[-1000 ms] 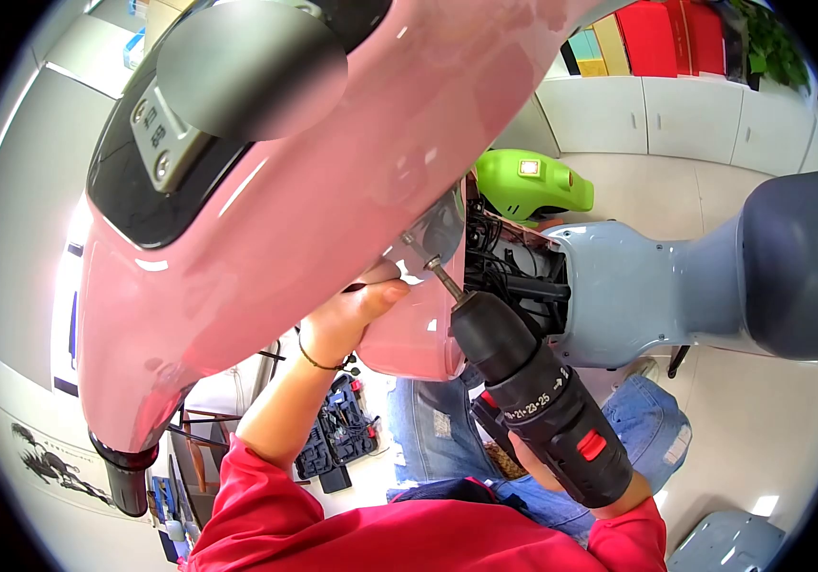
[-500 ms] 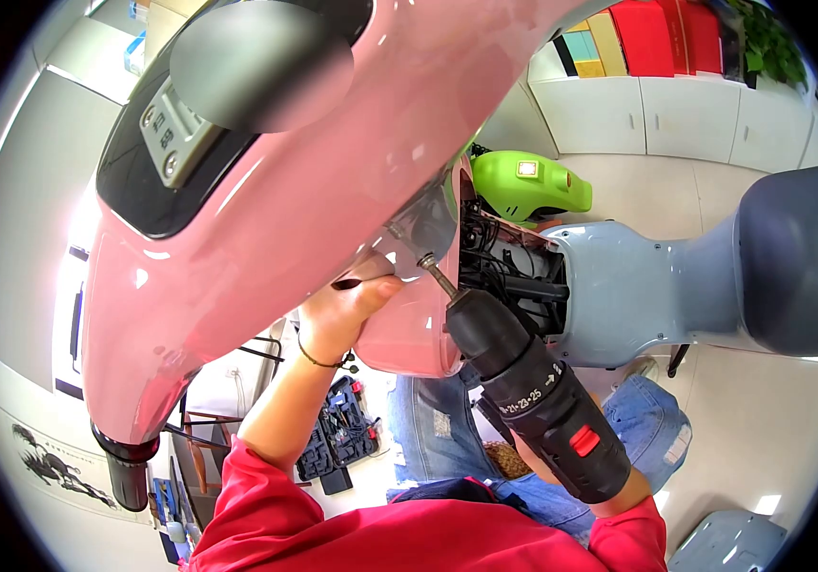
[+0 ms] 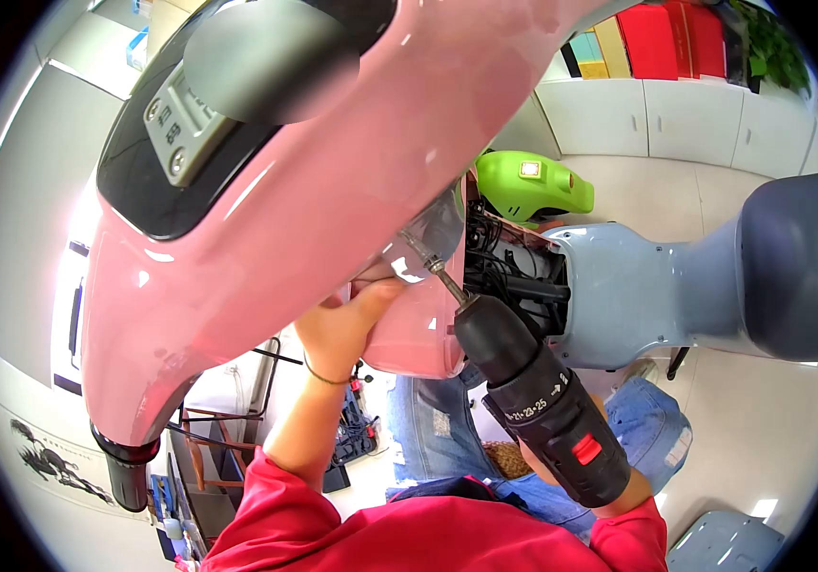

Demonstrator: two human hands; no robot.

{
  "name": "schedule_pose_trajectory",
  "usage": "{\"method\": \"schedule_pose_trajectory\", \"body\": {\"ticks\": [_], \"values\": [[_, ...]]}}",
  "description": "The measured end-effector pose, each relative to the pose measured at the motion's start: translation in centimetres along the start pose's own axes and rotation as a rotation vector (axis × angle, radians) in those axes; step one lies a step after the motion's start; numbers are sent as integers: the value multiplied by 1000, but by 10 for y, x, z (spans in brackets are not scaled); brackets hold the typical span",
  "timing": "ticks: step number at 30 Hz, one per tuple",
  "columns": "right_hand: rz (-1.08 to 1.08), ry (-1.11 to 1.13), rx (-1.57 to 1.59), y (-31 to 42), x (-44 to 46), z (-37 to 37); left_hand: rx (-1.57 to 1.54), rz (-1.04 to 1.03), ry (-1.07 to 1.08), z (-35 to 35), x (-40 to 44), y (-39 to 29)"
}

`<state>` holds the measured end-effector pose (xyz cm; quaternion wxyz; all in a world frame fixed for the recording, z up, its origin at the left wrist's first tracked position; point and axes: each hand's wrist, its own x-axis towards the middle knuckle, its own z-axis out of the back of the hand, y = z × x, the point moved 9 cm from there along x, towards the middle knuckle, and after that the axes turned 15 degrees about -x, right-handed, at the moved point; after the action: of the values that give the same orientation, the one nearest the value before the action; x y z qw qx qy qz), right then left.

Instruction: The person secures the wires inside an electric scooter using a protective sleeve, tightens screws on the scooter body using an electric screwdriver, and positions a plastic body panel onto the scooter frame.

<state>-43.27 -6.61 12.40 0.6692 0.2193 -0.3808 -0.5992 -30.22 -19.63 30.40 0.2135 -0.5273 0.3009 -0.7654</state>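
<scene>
A black cordless drill (image 3: 542,396) with a long bit (image 3: 423,255) slants up to the left, its tip at the grey inner part (image 3: 442,224) beneath the pink scooter handlebar cover (image 3: 314,205). My right hand (image 3: 541,465) is closed around the drill's handle and mostly hidden behind its body. My left hand (image 3: 337,329) grips the underside of the pink cover. Its thumb lies along the lower panel (image 3: 414,334), and the other fingers are hidden. Black wires (image 3: 490,253) show in the opening beside the panel. Whether the tip sits in a screw is too small to tell.
The scooter's grey-blue body and seat (image 3: 786,267) extend right. Behind it is a bright green scooter part (image 3: 533,184). A tool case (image 3: 357,434) lies on the floor past my left arm. White cabinets (image 3: 690,119) line the back; a grey panel (image 3: 728,545) lies lower right.
My left hand has shifted slightly, its forearm now further right and covering more of the tool case. The drill has moved slightly right and down, and more of its bit shows.
</scene>
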Motion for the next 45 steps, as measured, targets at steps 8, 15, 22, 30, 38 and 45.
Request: {"method": "schedule_pose_trajectory", "body": {"ticks": [8,15,22,30,38,45], "values": [[-4,-83,5,4,5,18,78,-71,204,-31,-48,-46],[49,-30,-15,5,0,26,-446,837,187,-56,-50,-3],[50,-47,-17,4,5,30,-976,890,3,-87,-43,0],[40,-159,384,-8,3,21,-1213,841,-180,-99,-50,14],[61,-158,277,-11,0,29,-1509,896,-331,-111,-54,18],[-49,-52,217,-11,-2,57,-1461,842,-295,-112,-52,20]]}}
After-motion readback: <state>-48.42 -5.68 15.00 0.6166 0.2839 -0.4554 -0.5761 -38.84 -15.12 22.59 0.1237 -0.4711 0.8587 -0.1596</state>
